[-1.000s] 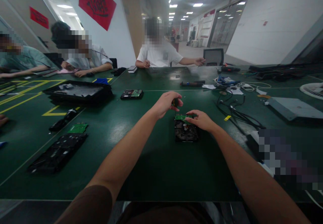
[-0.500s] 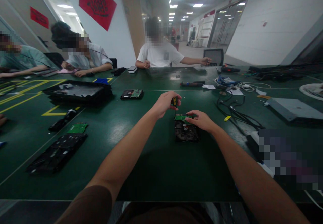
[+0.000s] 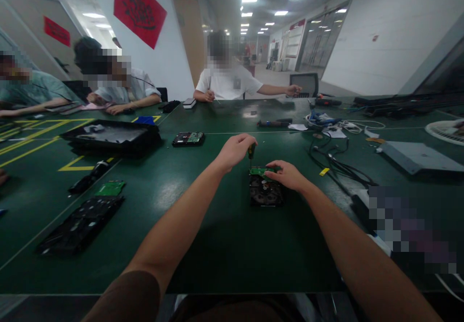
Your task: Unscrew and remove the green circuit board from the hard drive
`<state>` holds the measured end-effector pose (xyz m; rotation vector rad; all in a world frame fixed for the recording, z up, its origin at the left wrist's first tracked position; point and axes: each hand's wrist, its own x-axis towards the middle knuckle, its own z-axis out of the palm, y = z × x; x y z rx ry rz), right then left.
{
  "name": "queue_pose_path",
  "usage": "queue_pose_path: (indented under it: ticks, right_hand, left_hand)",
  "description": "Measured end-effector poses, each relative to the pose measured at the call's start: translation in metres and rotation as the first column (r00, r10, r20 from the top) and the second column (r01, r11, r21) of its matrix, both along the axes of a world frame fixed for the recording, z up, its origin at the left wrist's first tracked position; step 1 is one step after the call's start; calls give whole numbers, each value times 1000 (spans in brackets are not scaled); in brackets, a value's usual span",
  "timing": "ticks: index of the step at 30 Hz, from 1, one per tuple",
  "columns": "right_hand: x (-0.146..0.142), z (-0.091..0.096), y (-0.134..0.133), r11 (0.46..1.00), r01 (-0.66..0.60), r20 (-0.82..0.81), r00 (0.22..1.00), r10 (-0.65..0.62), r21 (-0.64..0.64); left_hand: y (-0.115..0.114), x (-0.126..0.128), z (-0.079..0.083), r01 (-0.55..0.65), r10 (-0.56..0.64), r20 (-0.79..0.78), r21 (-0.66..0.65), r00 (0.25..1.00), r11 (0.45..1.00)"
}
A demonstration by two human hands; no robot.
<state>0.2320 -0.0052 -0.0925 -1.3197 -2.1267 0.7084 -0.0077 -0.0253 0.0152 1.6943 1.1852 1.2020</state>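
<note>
My left hand (image 3: 235, 152) is closed around the handle of a small screwdriver (image 3: 251, 152) with yellow and dark colouring. The screwdriver stands upright, its shaft pointing down at the far left corner of a hard drive (image 3: 266, 195). That drive lies flat on the table, with a green circuit board (image 3: 256, 171) across its far end. My right hand (image 3: 289, 174) grips the drive at its far right side, the thumb on the board and the fingers bent over the far edge. Whether the screwdriver tip sits in a screw is too small to tell.
On the green table (image 3: 217, 244), further hard drives (image 3: 188, 139) and a dark one with a green board (image 3: 81, 225) lie to the left. A black tray (image 3: 112, 136) stands beyond. Cables (image 3: 335, 160) and a grey metal case (image 3: 422, 157) are at right. A co-worker (image 3: 228, 81) sits opposite.
My left hand has tipped the screwdriver upright and brought its shaft down to the drive's far left corner. My right hand stays on the drive. The view has shifted slightly.
</note>
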Motion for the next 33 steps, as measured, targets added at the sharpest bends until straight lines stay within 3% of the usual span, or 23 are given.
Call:
queue_pose_path:
  ticks: [4,7,11,20,28,33]
  right_hand:
    - [1,0,0,1000,2,19,1000,-2,4]
    - [1,1,0,1000,-8,16,1000,7,11]
    - [1,3,0,1000,-14,10,1000,14,7]
    - [0,3,-2,1000,-9,-5,1000,9,6]
    - [0,3,-1,1000,-5,-5,1000,5,2]
    - [0,1,-1,1000,3,-10,1000,-3,-11]
  left_hand:
    - [-6,-2,6,102,-90,69,-195,993,975]
    - [-10,-3,9,226,-154,218,-358,964,906]
    - [-9,-6,8,309,-139,371,-450,918,838]
    - [-2,-9,3,292,-197,255,-418,947,860]
    - [-5,-3,3,202,-84,291,-404,953,892]
    - [-4,-5,3,155,-103,168,-331,980,931]
